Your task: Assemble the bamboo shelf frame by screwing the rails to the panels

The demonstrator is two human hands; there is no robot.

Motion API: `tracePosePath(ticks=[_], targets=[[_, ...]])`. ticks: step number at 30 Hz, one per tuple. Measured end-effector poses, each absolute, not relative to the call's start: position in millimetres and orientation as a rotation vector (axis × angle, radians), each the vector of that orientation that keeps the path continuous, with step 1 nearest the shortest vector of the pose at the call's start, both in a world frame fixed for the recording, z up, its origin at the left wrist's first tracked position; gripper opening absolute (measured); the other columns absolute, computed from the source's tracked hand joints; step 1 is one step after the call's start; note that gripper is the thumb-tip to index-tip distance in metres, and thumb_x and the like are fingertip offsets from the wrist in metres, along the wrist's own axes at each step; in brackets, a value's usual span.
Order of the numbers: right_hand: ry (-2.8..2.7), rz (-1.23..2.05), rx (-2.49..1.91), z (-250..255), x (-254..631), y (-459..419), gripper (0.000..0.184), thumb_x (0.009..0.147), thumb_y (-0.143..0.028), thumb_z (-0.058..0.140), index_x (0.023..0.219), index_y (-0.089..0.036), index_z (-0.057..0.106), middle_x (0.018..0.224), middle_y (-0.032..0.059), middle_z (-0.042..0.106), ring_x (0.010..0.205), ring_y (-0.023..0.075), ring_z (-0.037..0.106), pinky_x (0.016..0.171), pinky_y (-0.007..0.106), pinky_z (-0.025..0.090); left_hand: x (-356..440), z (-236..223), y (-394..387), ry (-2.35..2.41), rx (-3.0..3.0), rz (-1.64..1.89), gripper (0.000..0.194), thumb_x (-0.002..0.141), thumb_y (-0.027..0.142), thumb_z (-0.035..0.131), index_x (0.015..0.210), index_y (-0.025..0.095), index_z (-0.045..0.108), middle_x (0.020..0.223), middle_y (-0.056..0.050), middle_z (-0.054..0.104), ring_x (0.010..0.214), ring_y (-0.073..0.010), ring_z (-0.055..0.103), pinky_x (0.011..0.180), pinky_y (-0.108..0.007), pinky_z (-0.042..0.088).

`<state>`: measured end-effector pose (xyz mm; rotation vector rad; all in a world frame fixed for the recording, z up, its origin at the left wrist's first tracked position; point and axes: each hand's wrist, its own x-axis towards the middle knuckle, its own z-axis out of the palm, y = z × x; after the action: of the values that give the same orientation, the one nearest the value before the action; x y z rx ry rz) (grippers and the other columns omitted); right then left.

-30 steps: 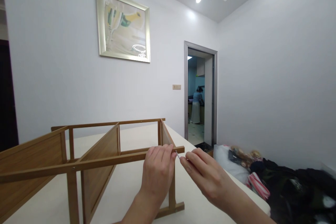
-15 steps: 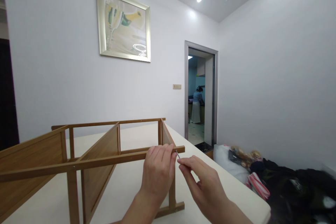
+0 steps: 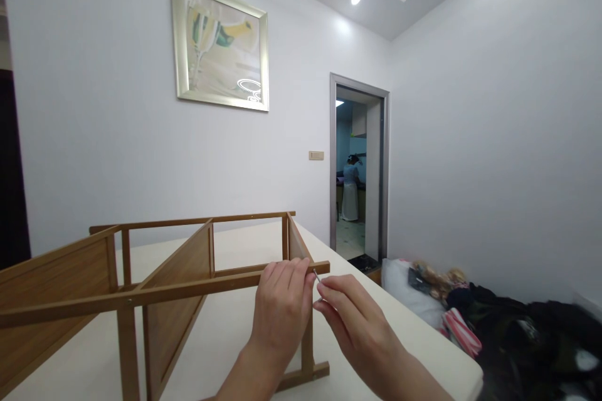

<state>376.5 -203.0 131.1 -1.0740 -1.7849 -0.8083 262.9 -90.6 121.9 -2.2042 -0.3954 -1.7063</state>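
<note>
A brown wooden shelf rack (image 3: 188,294) lies on its side. My left hand (image 3: 281,310) is closed over its near rail, close to the right end, with the fingers curled across the top. My right hand (image 3: 360,319) is just right of it, thumb and fingers pinching a thin metal hex key (image 3: 318,276). The tip of the key meets the rail near its end, beside my left fingertips. Most of the key's other arm is hidden by my right fingers. Slatless wooden panels (image 3: 181,301) span between the rack's long rails.
Under the rack is a cream-coloured table (image 3: 423,338) with a rounded corner at right. Beyond that corner lies a heap of dark clothes (image 3: 527,326) with a pink-striped cloth (image 3: 461,331). A doorway (image 3: 360,169) shows a person (image 3: 350,191) in the room behind. A framed picture (image 3: 221,44) hangs on the wall.
My right hand has shifted its fingers on the hex key, the thumb now lower and further apart from the index finger. My left hand and the rack stay in place.
</note>
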Motion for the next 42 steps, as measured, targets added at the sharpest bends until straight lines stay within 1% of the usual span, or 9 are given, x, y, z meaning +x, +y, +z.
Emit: tracePosePath(ticks=[5,9,13,18,23,29,37,40,42], targets=[[-1.674,-0.739,-1.08,138,371,-197,0.016,0.09,-0.007,0.057,0.1,-0.018,0.061,0.085,0.0054,0.066,0.076,0.0164,0.062,0.071,0.03,0.055,262,122,-90,-0.392,-2.222,-1.695,0.017,0.093,0.013,0.054,0.108,0.014,0.06,0.095,-0.007,0.072,0.086,-0.021,0.065,0.084,-0.039,0.046],[-1.454,-0.327,-1.176,146,367,-196,0.013,0.092,-0.019,0.057,0.103,-0.02,0.064,0.081,0.0028,0.069,0.07,0.0144,0.065,0.062,0.025,0.054,262,123,-91,-0.406,-2.236,-1.694,0.017,0.093,0.013,0.053,0.108,0.015,0.061,0.095,-0.007,0.072,0.086,-0.0206,0.065,0.084,-0.039,0.046],[-1.357,-0.031,-1.168,148,368,-199,0.013,0.091,-0.028,0.062,0.083,-0.019,0.066,0.074,0.002,0.069,0.067,0.0145,0.065,0.061,0.023,0.055,263,123,-91,-0.413,-2.227,-1.7,0.016,0.093,0.013,0.055,0.107,0.015,0.061,0.095,-0.006,0.072,0.087,-0.0208,0.065,0.086,-0.039,0.045],[-1.423,-0.2,-1.094,135,370,-200,0.005,0.091,-0.02,0.062,0.094,-0.02,0.067,0.083,0.0019,0.071,0.073,0.0143,0.068,0.068,0.023,0.056,263,123,-91,-0.394,-2.215,-1.7,0.017,0.092,0.012,0.055,0.108,0.014,0.061,0.095,-0.006,0.072,0.085,-0.0206,0.064,0.084,-0.039,0.045],[-1.557,-0.563,-1.074,127,376,-199,0.022,0.089,-0.008,0.06,0.107,-0.022,0.061,0.089,0.003,0.07,0.08,0.0149,0.068,0.074,0.026,0.056,263,124,-92,-0.398,-2.207,-1.692,0.016,0.093,0.012,0.054,0.108,0.015,0.06,0.093,-0.006,0.072,0.085,-0.0207,0.065,0.084,-0.038,0.046],[-1.615,-0.803,-1.075,122,383,-196,0.014,0.087,-0.006,0.062,0.092,-0.019,0.057,0.083,0.005,0.064,0.078,0.0168,0.063,0.07,0.029,0.053,263,123,-92,-0.406,-2.211,-1.7,0.015,0.093,0.012,0.053,0.107,0.015,0.06,0.093,-0.007,0.072,0.084,-0.02,0.066,0.082,-0.038,0.047],[-1.422,-0.358,-1.3,129,364,-199,0.021,0.092,-0.024,0.058,0.072,-0.02,0.052,0.065,-0.0009,0.056,0.06,0.0124,0.054,0.053,0.022,0.046,261,123,-91,-0.417,-2.219,-1.676,0.016,0.094,0.014,0.052,0.108,0.015,0.061,0.094,-0.007,0.072,0.084,-0.0206,0.065,0.083,-0.039,0.047],[-1.359,-0.238,-1.255,130,364,-200,0.006,0.091,-0.025,0.061,0.088,-0.02,0.061,0.067,-0.0018,0.06,0.06,0.0125,0.057,0.053,0.021,0.048,261,122,-91,-0.417,-2.232,-1.675,0.016,0.094,0.014,0.053,0.108,0.015,0.061,0.095,-0.007,0.072,0.085,-0.021,0.065,0.083,-0.039,0.046],[-1.375,-0.199,-1.199,130,366,-200,0.009,0.091,-0.023,0.06,0.099,-0.02,0.064,0.069,-0.0015,0.064,0.062,0.0127,0.06,0.056,0.022,0.051,262,122,-91,-0.414,-2.239,-1.673,0.016,0.093,0.014,0.054,0.108,0.015,0.061,0.096,-0.007,0.072,0.086,-0.0214,0.065,0.084,-0.039,0.046]])
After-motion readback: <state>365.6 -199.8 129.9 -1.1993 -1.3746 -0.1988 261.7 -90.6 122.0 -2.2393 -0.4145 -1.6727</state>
